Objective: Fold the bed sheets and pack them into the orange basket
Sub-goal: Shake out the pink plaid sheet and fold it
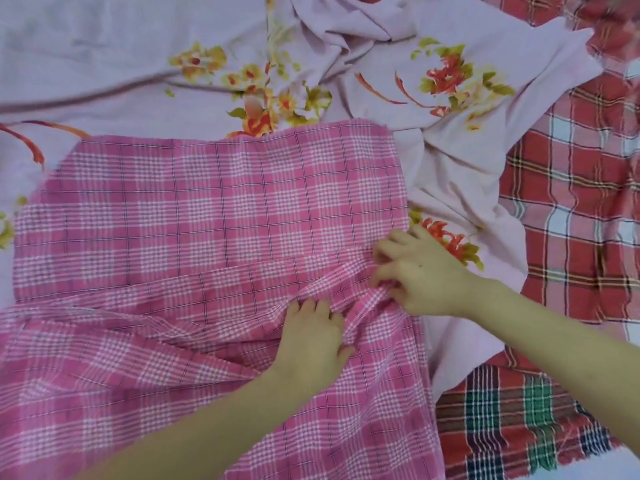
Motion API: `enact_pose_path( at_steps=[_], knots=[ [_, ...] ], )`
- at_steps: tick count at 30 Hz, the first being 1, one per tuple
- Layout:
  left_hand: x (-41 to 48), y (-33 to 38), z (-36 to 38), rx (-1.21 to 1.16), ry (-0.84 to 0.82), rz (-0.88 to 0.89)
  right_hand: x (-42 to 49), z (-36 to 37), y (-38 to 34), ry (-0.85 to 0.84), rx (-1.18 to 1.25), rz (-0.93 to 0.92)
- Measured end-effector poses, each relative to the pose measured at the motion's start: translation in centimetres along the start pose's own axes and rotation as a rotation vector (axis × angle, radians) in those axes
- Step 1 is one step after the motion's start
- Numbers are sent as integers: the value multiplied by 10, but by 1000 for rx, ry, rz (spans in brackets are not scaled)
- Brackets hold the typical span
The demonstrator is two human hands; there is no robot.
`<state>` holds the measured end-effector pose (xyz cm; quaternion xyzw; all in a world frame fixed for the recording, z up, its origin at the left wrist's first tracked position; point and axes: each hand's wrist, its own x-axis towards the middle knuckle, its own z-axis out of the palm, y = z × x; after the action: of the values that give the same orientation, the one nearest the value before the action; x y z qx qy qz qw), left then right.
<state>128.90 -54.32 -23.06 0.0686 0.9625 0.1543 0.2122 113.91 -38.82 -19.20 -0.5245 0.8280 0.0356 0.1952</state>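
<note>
A pink checked sheet (194, 209) lies spread across the middle, partly folded, with loose folds bunched near its right edge. My left hand (311, 337) rests on those folds, fingers curled into the cloth. My right hand (419, 271) pinches a ridge of the same pink sheet at its right edge. Under and beyond it lies a pale pink sheet with orange and yellow flowers (450, 77), crumpled at the top. The orange basket is not in view.
A red, white and yellow plaid sheet (581, 188) lies at the right. A red plaid cloth with green and dark blue squares (502, 420) lies at the lower right, its frayed edge showing. Cloth covers the whole surface.
</note>
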Motion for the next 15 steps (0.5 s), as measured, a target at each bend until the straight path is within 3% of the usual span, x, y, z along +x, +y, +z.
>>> enact_pose_path(
  at_steps=[5,9,12,15],
  knots=[
    [8,-5,-1,-127,102,-6,-8,0,5,76,37,23],
    [15,-14,-21,-347,183,-10,-18,-11,4,176,297,40],
    [27,-27,-39,-441,152,-51,-22,-10,11,90,565,135],
    [42,-33,-49,-388,110,-23,-17,-11,29,-18,470,242]
  ],
)
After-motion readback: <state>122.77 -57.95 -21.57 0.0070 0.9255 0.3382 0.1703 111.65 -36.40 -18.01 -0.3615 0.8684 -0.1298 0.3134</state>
